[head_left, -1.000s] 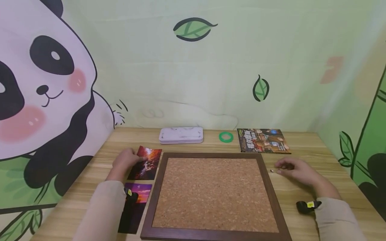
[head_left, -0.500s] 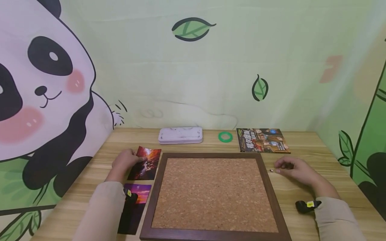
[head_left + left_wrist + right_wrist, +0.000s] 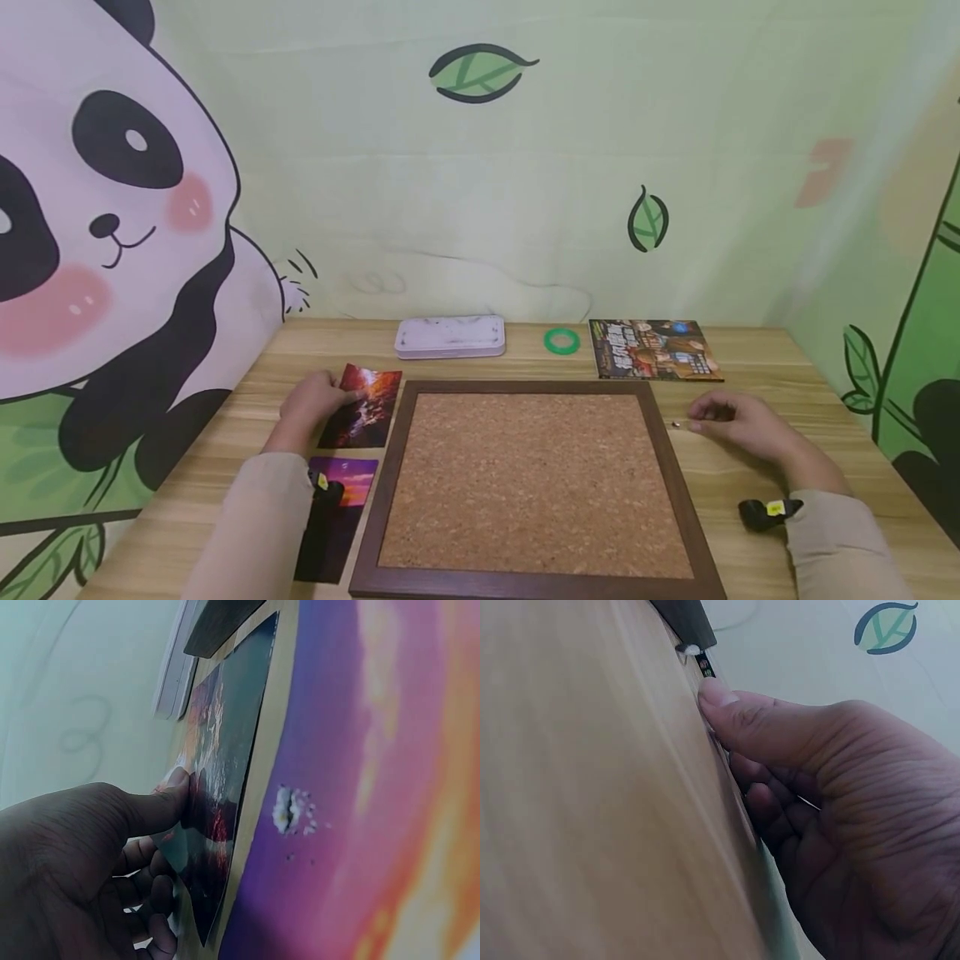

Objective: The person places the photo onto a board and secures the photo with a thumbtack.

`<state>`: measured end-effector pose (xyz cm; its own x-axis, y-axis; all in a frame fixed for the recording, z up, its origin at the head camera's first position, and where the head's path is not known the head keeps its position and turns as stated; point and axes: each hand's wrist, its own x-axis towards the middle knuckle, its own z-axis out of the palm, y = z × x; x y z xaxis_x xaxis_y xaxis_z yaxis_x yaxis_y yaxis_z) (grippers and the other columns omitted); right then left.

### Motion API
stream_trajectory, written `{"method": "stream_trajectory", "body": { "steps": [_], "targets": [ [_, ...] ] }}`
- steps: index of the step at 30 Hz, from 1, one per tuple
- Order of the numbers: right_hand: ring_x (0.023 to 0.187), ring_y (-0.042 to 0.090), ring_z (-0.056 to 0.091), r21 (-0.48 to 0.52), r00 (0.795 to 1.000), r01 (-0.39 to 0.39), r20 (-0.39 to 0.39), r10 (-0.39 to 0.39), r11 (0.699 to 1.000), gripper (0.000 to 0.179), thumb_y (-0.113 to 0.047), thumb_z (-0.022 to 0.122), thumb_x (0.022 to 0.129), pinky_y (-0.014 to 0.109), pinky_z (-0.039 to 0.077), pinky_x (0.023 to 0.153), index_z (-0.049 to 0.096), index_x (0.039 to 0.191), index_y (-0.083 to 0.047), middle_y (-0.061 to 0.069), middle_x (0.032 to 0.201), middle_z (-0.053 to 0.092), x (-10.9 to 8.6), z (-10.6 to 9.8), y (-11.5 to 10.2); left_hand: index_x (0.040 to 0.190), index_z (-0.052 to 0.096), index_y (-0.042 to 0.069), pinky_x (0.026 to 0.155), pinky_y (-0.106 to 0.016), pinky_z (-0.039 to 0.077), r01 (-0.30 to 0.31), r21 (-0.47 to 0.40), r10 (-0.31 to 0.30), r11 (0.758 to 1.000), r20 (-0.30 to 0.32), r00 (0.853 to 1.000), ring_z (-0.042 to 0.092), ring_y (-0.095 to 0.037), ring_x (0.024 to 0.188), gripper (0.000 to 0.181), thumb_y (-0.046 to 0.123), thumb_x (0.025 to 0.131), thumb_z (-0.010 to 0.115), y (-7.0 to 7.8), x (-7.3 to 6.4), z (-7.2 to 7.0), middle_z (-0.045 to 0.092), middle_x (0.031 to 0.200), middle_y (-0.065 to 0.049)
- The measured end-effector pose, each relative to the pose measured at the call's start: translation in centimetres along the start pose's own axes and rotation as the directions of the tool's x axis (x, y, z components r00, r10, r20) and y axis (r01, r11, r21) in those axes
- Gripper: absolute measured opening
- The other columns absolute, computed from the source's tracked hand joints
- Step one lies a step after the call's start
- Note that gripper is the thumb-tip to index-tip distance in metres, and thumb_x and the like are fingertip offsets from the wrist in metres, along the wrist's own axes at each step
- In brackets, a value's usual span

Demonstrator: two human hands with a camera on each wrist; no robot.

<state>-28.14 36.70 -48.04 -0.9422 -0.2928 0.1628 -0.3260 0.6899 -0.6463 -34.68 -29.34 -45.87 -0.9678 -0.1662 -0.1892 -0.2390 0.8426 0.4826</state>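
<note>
My left hand (image 3: 311,400) is at the left edge of a glossy photo with red-orange foliage (image 3: 372,404). In the left wrist view, its thumb lies on the photo's face and the other fingers curl at the edge, pinching it. Below lies a second photo, a purple and pink sunset (image 3: 358,475), partly under the left wrist camera. Right of the corkboard, my right hand (image 3: 742,423) rests low over the table, fingers loosely bent. Just beyond its thumb tip lies a small shiny whitish piece (image 3: 676,424), apart from it; its kind is too small to tell.
A brown-framed corkboard (image 3: 528,483) takes up the table's middle. Along the back lie a pale pencil case (image 3: 450,337), a green ring (image 3: 562,341) and a magazine-like book (image 3: 654,350). A printed cloth wall (image 3: 360,183) stands behind the wooden table (image 3: 750,350).
My right hand has shifted slightly to the right, away from the small shiny piece. The left hand and the photos stay in place.
</note>
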Motion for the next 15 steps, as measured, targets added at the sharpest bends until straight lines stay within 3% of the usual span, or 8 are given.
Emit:
{"method": "stream_trajectory", "body": {
  "steps": [15],
  "targets": [
    [0.085, 0.01, 0.058, -0.079, 1.0, -0.001, 0.01, 0.001, 0.997, 0.007, -0.02, 0.075, 0.091, 0.031, 0.047, 0.076, 0.073, 0.094, -0.014, -0.004, 0.09, 0.067, 0.03, -0.52, -0.04, 0.11, 0.057, -0.003, 0.075, -0.043, 0.043, 0.0, -0.022, 0.001, 1.0, 0.013, 1.0, 0.054, -0.033, 0.087, 0.057, 0.049, 0.09, 0.071, 0.06, 0.11, 0.09, 0.059, 0.098, -0.019]
  ]
}}
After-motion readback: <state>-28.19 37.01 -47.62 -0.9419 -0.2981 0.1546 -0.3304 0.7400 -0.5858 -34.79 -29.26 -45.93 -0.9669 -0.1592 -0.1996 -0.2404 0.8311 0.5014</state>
